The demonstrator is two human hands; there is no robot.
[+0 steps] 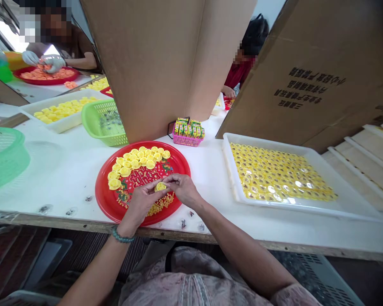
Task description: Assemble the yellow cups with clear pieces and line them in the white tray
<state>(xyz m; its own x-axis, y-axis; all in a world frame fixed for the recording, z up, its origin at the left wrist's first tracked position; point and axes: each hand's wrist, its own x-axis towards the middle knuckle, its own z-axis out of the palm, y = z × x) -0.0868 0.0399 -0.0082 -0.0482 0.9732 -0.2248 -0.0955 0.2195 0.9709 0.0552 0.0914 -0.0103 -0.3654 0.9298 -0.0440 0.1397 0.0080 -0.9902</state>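
Over the front of a round red tray [104,199], my left hand [143,197] and my right hand [181,187] meet at a small round yellow piece [161,186]. Fingers of both hands close on its edges, the left from the near side and the right from the far right. Several cup-shaped yellow pieces [134,163] lie along the tray's back and left rim. Tiny yellow bits [159,206] are heaped at the front of the tray, partly hidden under my hands. A red and green pattern shows on the tray's bottom.
A white tray [354,204] of finished-looking yellow discs stands right. Behind are a pink basket [188,140] of small boxes, a green basket [97,131] and tall cardboard [159,63]. Clear discs [45,209] dot the table's front edge. Two people work beyond the cardboard.
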